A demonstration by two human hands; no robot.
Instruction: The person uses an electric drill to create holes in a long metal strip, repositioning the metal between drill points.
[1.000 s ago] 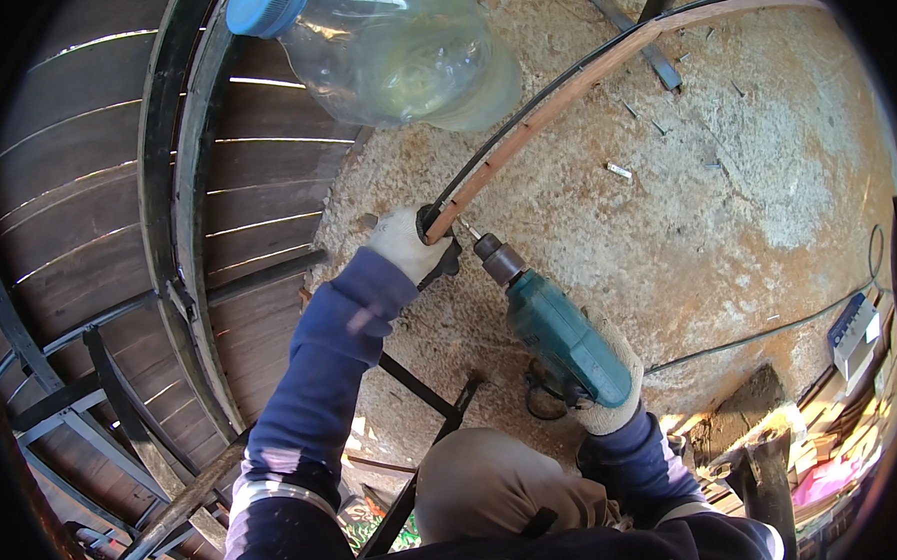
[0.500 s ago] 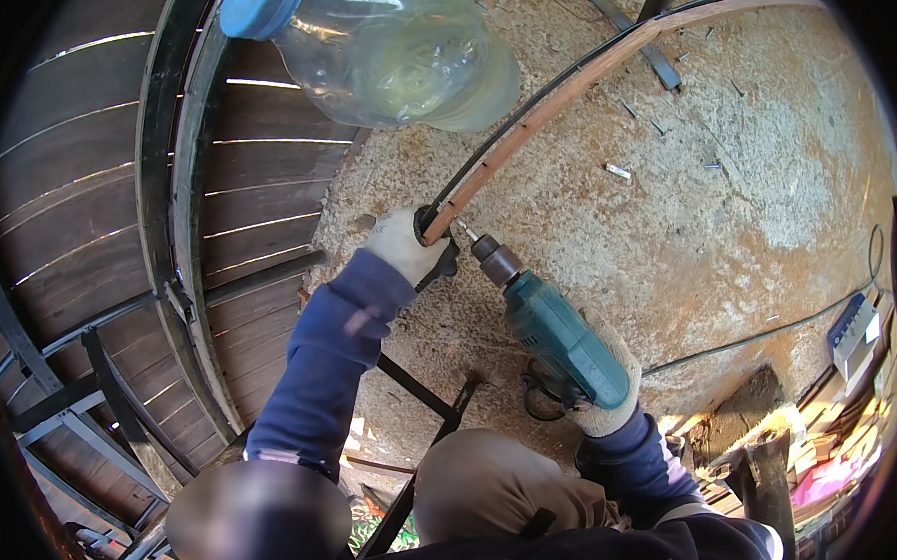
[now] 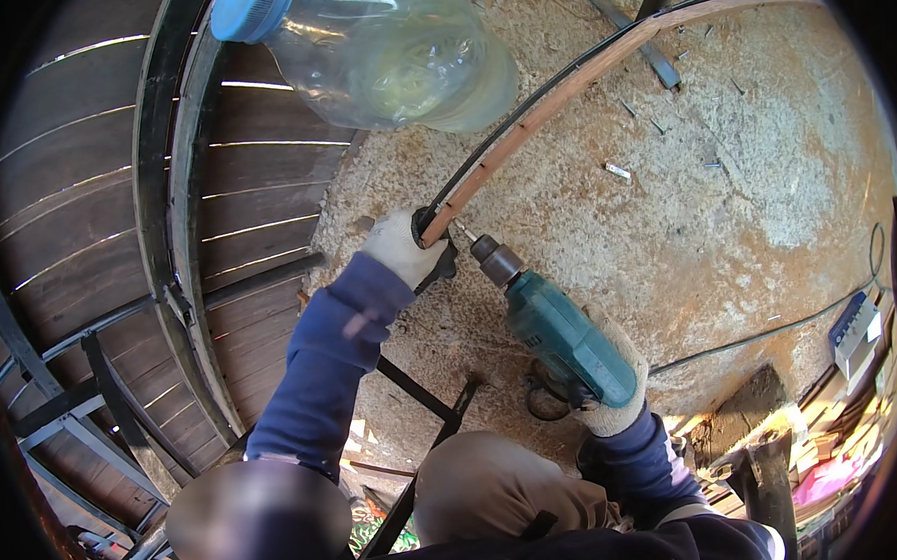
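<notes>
My left hand (image 3: 399, 248), in a white work glove with dark patches, is closed around the near end of a long reddish wooden strip (image 3: 508, 145). A black metal bar (image 3: 550, 87) runs along the strip's left edge. My right hand (image 3: 618, 383), gloved as well, grips a teal power drill (image 3: 569, 337). The drill points up and to the left. Its bit (image 3: 463, 227) is at the strip's side edge, close to my left fingers; whether it touches the wood I cannot tell. Part of my right fingers is hidden behind the drill body.
A large clear bottle (image 3: 389, 57) with a blue cap stands at the upper left, by a slatted wooden surface (image 3: 73, 166). Nails (image 3: 659, 128) and a small white cylinder (image 3: 617, 171) lie on the rough floor (image 3: 765, 186). A cable (image 3: 742, 344) passes a blue-and-white box (image 3: 853, 337).
The drill has shifted very slightly to the right at its rear end. Both hands keep their hold, and the strip stays in nearly the same place.
</notes>
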